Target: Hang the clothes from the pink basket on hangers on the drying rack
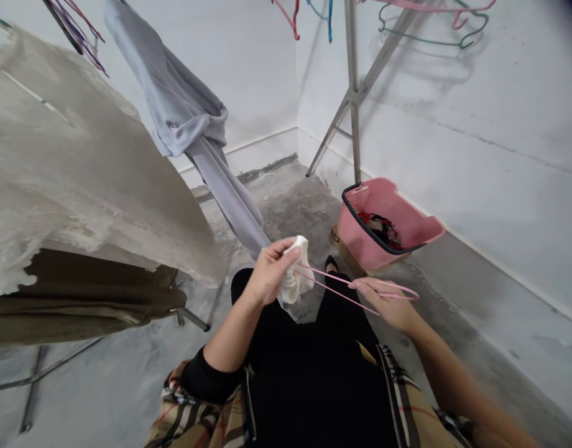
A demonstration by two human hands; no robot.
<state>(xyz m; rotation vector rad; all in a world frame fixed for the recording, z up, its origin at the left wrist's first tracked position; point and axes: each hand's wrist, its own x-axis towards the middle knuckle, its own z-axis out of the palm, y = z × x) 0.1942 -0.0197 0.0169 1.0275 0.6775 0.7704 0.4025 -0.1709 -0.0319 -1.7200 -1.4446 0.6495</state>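
Note:
My left hand [267, 274] is closed around a small white cloth [298, 277], held in front of my body. One end of a thin pink wire hanger [346, 287] pokes into the cloth. My right hand [386, 302] grips the hanger's other end, fingers pinched along the wire. Both hands are at waist height above my black trousers.
A pink laundry basket [421, 227] with dark clothes inside stands on a cardboard box by the right wall. A grey garment [188, 118] hangs ahead, beige and brown fabrics [81, 186] on a rack to the left. A metal rack leg [354, 93] and coloured hangers [430, 18] are above.

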